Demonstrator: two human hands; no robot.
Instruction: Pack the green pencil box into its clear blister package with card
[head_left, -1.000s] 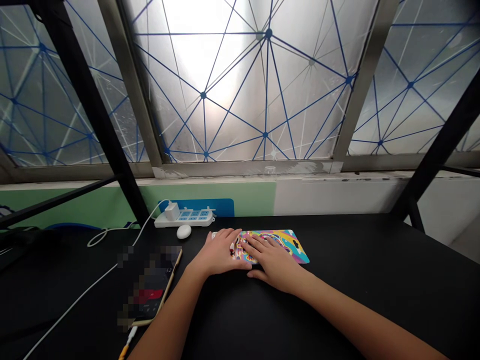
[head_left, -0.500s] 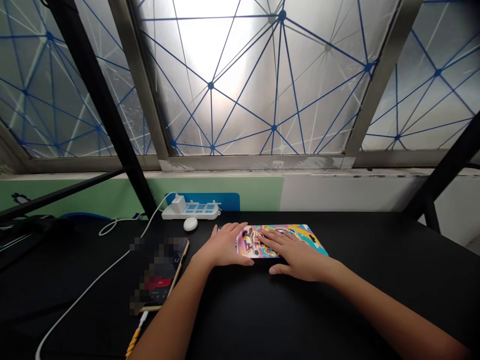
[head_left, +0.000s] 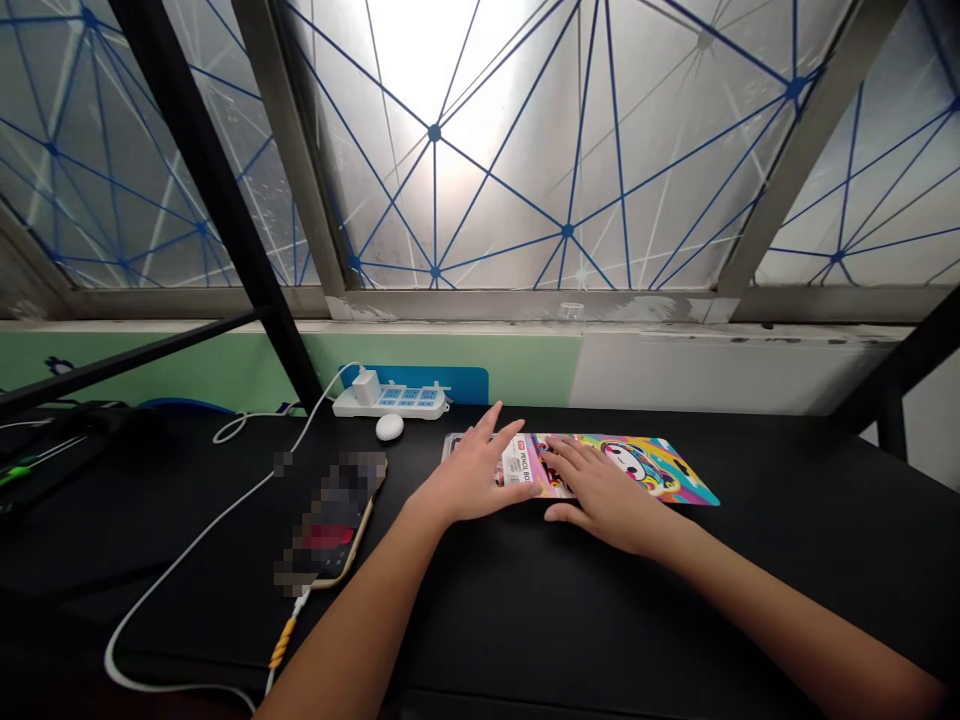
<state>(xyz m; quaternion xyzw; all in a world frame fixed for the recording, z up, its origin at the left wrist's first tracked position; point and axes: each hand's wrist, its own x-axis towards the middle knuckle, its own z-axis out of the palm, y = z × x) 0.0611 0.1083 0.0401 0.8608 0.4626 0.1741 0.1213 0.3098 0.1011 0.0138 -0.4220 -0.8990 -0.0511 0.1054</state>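
On counter (head_left: pixel 750 560): colourful pencil box (head_left: pixel 645 468), more of its cartoon face uncovered than a second ago, under left hand (head_left: pixel 472 478) and right hand (head_left: pixel 600 492) (both flat, open, gripping nothing).

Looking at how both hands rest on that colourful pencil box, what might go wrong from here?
1. Both the left hand and the right hand lie flat on the pencil box, not gripping it, so it may slide on the black table.
2. The phone lies beside the left forearm; a sweep of the elbow could knock it or tug its cable.
3. The small white case sits just behind the box and might be pushed.
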